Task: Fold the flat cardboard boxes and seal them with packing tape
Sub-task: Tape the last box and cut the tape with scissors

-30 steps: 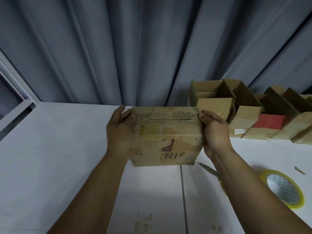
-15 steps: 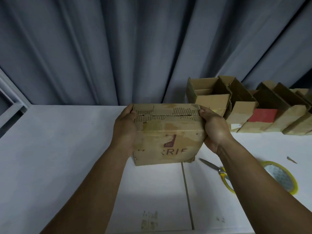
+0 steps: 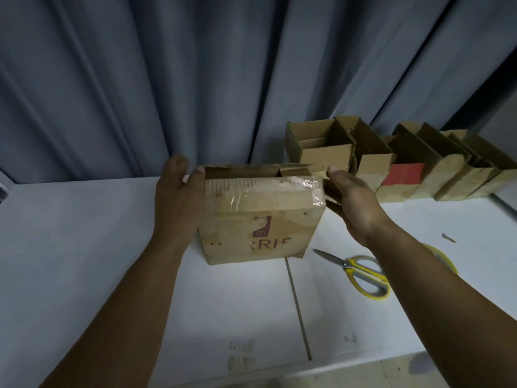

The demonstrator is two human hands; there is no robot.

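Left hand (image 3: pixel 177 200) flat against the left side of the box (image 3: pixel 260 222), fingers straight and pointing up, thumb at the top edge. Right hand (image 3: pixel 352 200) at the right side, likewise open, fingers reaching toward the wall and apparently touching it, thumb up by the top corner. Nothing pinched in either.

Box upright on the white table (image 3: pixel 84 261) between the two hands, printed face toward the camera. A strip of clear tape (image 3: pixel 279 189), wrinkled, over the front top edge. Top flaps (image 3: pixel 293 172) folded inward but not lying flat, with a dark gap behind the front edge.

Probably the closing step: box squared and steadied, top not yet sealed across.

Next move, by judgement: press the flaps level with one hand and free the other for tape. Scissors (image 3: pixel 363 271) with yellow handles just right of the box. Roll of tape (image 3: pixel 447 257) beyond them, half hidden by the right forearm. Some care needed to keep the flaps from springing up once a hand leaves.

Further back on the right, a row of open boxes (image 3: pixel 327 152) against the grey-blue curtain (image 3: pixel 167 79).
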